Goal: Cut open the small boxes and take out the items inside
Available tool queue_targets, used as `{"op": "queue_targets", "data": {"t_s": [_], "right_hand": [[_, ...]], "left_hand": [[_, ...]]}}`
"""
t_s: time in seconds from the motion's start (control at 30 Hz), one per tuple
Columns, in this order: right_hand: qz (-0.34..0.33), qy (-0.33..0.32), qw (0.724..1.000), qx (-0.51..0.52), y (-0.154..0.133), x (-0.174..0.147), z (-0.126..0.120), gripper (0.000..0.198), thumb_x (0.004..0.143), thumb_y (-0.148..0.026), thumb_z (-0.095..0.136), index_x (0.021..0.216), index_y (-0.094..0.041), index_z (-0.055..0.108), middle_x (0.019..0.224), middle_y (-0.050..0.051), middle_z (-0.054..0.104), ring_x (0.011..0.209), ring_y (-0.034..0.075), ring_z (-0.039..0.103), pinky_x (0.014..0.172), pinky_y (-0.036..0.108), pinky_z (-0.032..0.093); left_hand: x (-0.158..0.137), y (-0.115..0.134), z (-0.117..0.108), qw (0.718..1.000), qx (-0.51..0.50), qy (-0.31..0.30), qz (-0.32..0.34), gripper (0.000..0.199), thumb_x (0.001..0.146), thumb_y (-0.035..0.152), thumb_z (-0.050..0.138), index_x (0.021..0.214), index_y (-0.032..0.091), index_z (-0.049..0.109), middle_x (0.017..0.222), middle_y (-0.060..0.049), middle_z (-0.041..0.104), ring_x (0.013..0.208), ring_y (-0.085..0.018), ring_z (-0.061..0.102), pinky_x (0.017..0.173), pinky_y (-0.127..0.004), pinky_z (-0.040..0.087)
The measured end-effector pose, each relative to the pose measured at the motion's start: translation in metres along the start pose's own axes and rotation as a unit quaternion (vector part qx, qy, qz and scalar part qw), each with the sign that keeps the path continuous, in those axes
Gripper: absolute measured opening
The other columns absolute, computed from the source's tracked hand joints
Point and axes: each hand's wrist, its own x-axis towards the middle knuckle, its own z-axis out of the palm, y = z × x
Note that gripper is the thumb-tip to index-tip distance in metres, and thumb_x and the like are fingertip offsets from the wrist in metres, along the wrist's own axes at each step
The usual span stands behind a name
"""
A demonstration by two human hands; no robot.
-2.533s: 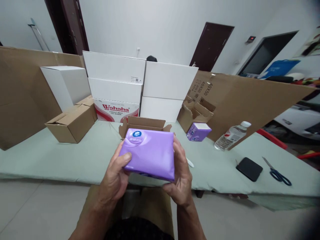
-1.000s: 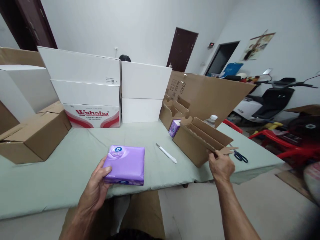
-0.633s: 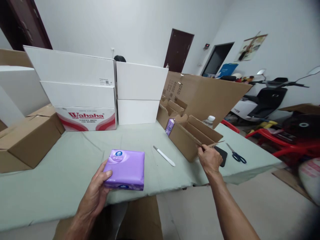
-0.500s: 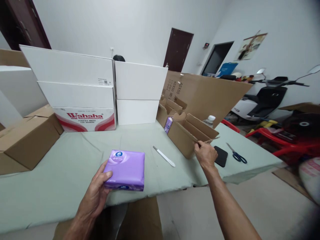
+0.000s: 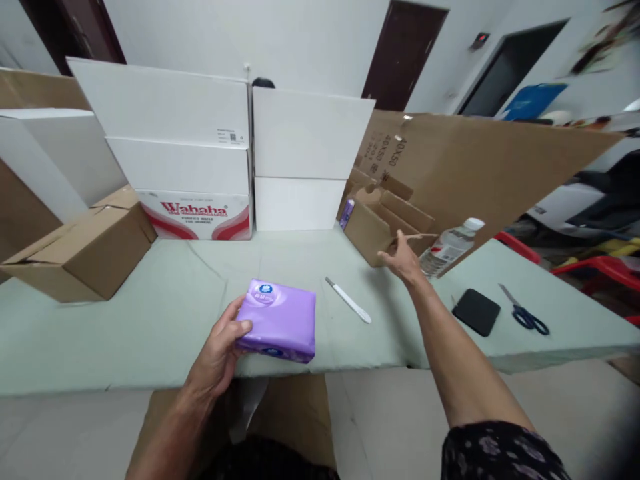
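My left hand (image 5: 223, 340) grips a purple soft pack of tissues (image 5: 280, 320) by its left end, thumb on top, just above the table's front edge. To the right, my right hand (image 5: 403, 260) reaches out with thumb and forefinger spread against the near end of an open cardboard box (image 5: 367, 230). Its other fingers are mostly hidden. A white-handled craft knife (image 5: 349, 300) lies on the cloth between my hands. Beside the box's left side stands another purple pack (image 5: 347, 213). Close to my right wrist is a clear plastic bottle (image 5: 450, 248), tilted in view.
White cartons (image 5: 195, 213) line the back of the green-covered table (image 5: 280, 257). A closed brown box (image 5: 107, 250) sits left. On the right are a black flat object (image 5: 477, 311), scissors (image 5: 525, 317) and a tall cardboard panel (image 5: 490, 167). Red stools (image 5: 595, 270) stand beyond.
The cardboard box has slid back from the front, and my right hand has loosened from its edge to spread against its end. The bottle shows more fully. My view has turned; the left hand keeps the pack.
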Motion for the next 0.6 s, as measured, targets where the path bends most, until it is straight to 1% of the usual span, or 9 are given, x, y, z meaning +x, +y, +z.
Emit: {"op": "queue_targets", "data": {"t_s": [0.1,0.17,0.2,0.3,0.37,0.4,0.43,0.5,0.6], "right_hand": [[-0.006,0.020,0.995,0.100,-0.005,-0.024,-0.004,0.106,0.081,-0.043,0.069,0.167,-0.008,0.017,0.155,0.025,0.051,0.137,0.040,0.054,0.111,0.055,0.045],[-0.025,-0.018,0.982,0.186,-0.018,-0.057,-0.010,0.100,0.083,-0.052,0.068,0.165,-0.014,0.026,0.149,0.023,0.057,0.133,0.040,0.058,0.109,0.058,0.046],[-0.058,-0.085,0.966,0.238,-0.027,-0.078,-0.014,0.090,0.084,-0.057,0.067,0.160,-0.017,0.038,0.145,0.021,0.061,0.132,0.039,0.059,0.108,0.057,0.048],[-0.175,-0.357,0.852,0.341,-0.061,-0.140,-0.020,0.079,0.081,-0.067,0.072,0.145,-0.023,0.060,0.149,0.015,0.060,0.135,0.035,0.056,0.113,0.051,0.045],[-0.197,-0.494,0.743,0.405,-0.080,-0.170,-0.018,0.087,0.076,-0.068,0.078,0.147,-0.022,0.057,0.145,0.014,0.063,0.129,0.032,0.061,0.108,0.045,0.049],[-0.190,-0.537,0.694,0.441,-0.084,-0.180,-0.016,0.093,0.073,-0.068,0.081,0.149,-0.021,0.056,0.139,0.013,0.067,0.121,0.030,0.065,0.102,0.043,0.053],[-0.178,-0.557,0.663,0.467,-0.084,-0.186,-0.013,0.097,0.069,-0.066,0.085,0.149,-0.020,0.054,0.136,0.013,0.069,0.115,0.029,0.068,0.097,0.040,0.055],[-0.142,-0.539,0.651,0.515,-0.071,-0.188,-0.006,0.103,0.062,-0.060,0.092,0.148,-0.018,0.054,0.131,0.012,0.071,0.109,0.026,0.069,0.091,0.036,0.056],[-0.053,-0.408,0.715,0.565,-0.025,-0.171,0.005,0.100,0.052,-0.057,0.096,0.137,-0.018,0.061,0.124,0.011,0.074,0.107,0.028,0.070,0.091,0.037,0.057]], "left_hand": [[0.001,-0.002,0.001,0.999,0.027,-0.027,0.004,0.081,0.071,0.042,0.080,0.143,0.015,0.056,0.127,-0.011,0.072,0.100,-0.026,0.068,0.074,-0.029,0.052],[0.002,-0.006,0.002,0.998,0.053,-0.042,0.009,0.077,0.073,0.042,0.079,0.142,0.016,0.057,0.130,-0.011,0.071,0.108,-0.028,0.066,0.082,-0.030,0.052],[0.002,-0.009,0.004,0.996,0.070,-0.050,0.017,0.075,0.074,0.042,0.078,0.142,0.016,0.057,0.131,-0.011,0.071,0.114,-0.029,0.065,0.086,-0.031,0.051],[0.001,-0.017,0.013,0.986,0.125,-0.105,0.032,0.074,0.077,0.042,0.077,0.143,0.016,0.056,0.134,-0.012,0.070,0.123,-0.033,0.063,0.098,-0.037,0.050],[0.000,-0.022,0.019,0.973,0.171,-0.150,0.026,0.076,0.078,0.045,0.076,0.145,0.017,0.055,0.133,-0.013,0.070,0.120,-0.035,0.064,0.100,-0.041,0.050],[0.000,-0.025,0.021,0.967,0.194,-0.165,0.025,0.077,0.078,0.048,0.076,0.145,0.017,0.055,0.134,-0.014,0.070,0.120,-0.036,0.064,0.101,-0.043,0.050],[0.002,-0.028,0.022,0.961,0.212,-0.172,0.029,0.077,0.079,0.051,0.076,0.145,0.017,0.055,0.137,-0.014,0.068,0.122,-0.037,0.064,0.102,-0.044,0.050],[0.010,-0.038,0.020,0.956,0.237,-0.166,0.056,0.076,0.084,0.058,0.068,0.147,0.017,0.054,0.145,-0.016,0.063,0.130,-0.038,0.059,0.108,-0.047,0.048],[0.031,-0.066,0.010,0.934,0.315,-0.107,0.131,0.069,0.093,0.057,0.055,0.149,0.017,0.053,0.154,-0.017,0.054,0.142,-0.037,0.050,0.116,-0.054,0.042]]}}
